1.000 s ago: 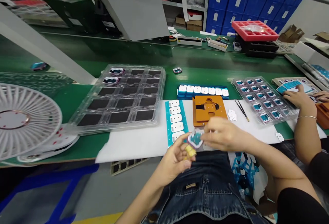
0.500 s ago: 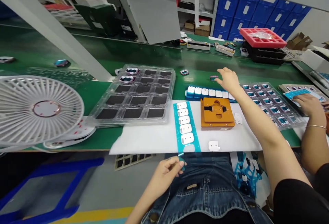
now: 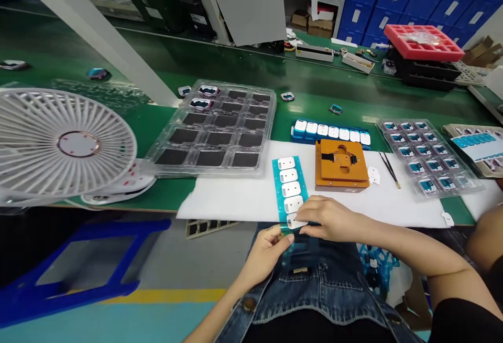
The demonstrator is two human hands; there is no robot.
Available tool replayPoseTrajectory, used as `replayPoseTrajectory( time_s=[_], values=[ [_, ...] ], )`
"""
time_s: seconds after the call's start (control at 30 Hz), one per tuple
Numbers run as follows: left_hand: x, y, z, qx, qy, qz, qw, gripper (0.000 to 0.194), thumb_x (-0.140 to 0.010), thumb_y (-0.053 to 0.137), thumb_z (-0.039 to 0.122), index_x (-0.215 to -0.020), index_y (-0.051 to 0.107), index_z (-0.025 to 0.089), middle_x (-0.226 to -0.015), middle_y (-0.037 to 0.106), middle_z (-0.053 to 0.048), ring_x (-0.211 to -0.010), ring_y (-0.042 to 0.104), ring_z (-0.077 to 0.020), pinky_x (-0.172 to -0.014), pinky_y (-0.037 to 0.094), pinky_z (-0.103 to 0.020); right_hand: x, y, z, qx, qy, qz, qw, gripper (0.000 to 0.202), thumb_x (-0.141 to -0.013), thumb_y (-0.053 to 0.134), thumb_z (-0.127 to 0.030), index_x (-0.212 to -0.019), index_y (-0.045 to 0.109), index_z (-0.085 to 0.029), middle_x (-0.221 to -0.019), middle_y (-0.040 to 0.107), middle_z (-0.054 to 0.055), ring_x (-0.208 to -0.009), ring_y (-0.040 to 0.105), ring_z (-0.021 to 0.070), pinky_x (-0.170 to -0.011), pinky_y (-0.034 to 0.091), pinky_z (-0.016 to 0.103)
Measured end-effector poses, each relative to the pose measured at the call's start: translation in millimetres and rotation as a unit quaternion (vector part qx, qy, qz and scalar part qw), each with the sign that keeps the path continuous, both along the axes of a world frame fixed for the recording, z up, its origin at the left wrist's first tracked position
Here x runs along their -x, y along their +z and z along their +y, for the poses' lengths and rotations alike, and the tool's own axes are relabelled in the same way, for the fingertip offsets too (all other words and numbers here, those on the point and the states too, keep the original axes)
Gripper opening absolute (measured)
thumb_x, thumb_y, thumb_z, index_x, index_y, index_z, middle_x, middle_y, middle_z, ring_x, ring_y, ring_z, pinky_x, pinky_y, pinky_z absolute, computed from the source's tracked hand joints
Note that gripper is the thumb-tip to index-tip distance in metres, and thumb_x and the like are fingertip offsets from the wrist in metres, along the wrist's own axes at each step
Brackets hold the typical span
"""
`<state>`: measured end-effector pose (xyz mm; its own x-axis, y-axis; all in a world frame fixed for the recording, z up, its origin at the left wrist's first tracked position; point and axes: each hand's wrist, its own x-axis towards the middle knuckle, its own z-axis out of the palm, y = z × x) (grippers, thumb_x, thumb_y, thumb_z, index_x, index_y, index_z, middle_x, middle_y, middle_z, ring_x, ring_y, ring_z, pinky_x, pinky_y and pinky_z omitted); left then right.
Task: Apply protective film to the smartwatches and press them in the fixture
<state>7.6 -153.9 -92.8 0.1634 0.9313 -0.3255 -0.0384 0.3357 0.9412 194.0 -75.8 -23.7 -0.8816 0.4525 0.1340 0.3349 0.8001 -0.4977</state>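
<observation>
The left hand [image 3: 268, 253] pinches the near end of a blue strip [image 3: 290, 182], which lies on the white sheet [image 3: 233, 196] beside the orange block [image 3: 332, 169]; the right hand [image 3: 332, 220] has curled fingers at its nearest white label [image 3: 291, 222], whether gripping it I cannot tell

This is a small-parts assembly workshop: a long green desk [image 3: 310, 91] carries a compartmented plastic tray [image 3: 231, 145] towards ten o'clock, an orange fixture block [image 3: 334, 170] and tweezers [image 3: 390, 170] at three o'clock, while blue bins [image 3: 422, 7] with white labels stand stacked at two o'clock.
</observation>
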Motion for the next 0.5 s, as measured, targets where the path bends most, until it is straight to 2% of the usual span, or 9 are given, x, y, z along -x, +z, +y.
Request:
replayPoseTrajectory(
  time_s=[0.1,0.23,0.3,0.4,0.5],
  values=[
    [-1.3,1.0,0.9,-0.011,0.005,0.01,1.0,0.035,-0.072,0.066,0.046,-0.084,0.073,0.014,-0.067,0.061,-0.003,-0.062,0.049,-0.0149,-0.06,0.041,-0.026,6.4,-6.3,-1.5,0.028,-0.035,-0.028,0.999,0.012,-0.082,0.065,-0.019,-0.093,0.066,-0.014,-0.09,0.068,0.008,-0.086,0.061,0.0187,-0.079,0.048,0.03],
    [-0.3,-0.7,1.5,-0.017,0.006,0.019,1.0,0.037,-0.072,0.065,0.046,-0.088,0.075,0.014,-0.066,0.061,-0.002,-0.061,0.049,-0.0149,-0.06,0.041,-0.026,15.3,-0.9,-3.3,0.017,-0.073,-0.035,0.997,0.004,-0.08,0.065,-0.016,-0.083,0.067,-0.014,-0.082,0.068,0.006,-0.077,0.06,0.0174,-0.071,0.046,0.028],
    [1.1,-2.7,0.7,-0.01,0.009,0.023,1.0,0.039,-0.072,0.066,0.048,-0.089,0.074,0.014,-0.065,0.06,-0.002,-0.061,0.049,-0.015,-0.06,0.042,-0.026,13.6,10.2,2.0,0.002,-0.089,0.021,0.996,0.007,-0.083,0.061,-0.015,-0.081,0.067,-0.015,-0.079,0.069,0.005,-0.074,0.06,0.0157,-0.069,0.045,0.027],
    [5.5,-1.7,-0.4,0.003,0.007,0.052,0.999,0.042,-0.073,0.063,0.05,-0.092,0.074,0.014,-0.061,0.056,-0.001,-0.057,0.046,-0.0137,-0.057,0.041,-0.025,-5.9,38.2,25.8,-0.036,-0.147,0.107,0.983,0.013,-0.086,0.057,-0.018,-0.079,0.068,-0.017,-0.078,0.07,0.003,-0.074,0.058,0.0149,-0.072,0.045,0.028],
    [14.9,8.3,1.4,0.006,-0.045,0.11,0.993,0.043,-0.074,0.06,0.051,-0.093,0.073,0.015,-0.058,0.051,0.001,-0.055,0.044,-0.0132,-0.055,0.04,-0.025,-40.6,65.1,63.6,-0.046,-0.234,0.083,0.967,0.014,-0.082,0.059,-0.02,-0.071,0.068,-0.019,-0.072,0.067,0.002,-0.073,0.057,0.0158,-0.07,0.043,0.029]
  ],
)
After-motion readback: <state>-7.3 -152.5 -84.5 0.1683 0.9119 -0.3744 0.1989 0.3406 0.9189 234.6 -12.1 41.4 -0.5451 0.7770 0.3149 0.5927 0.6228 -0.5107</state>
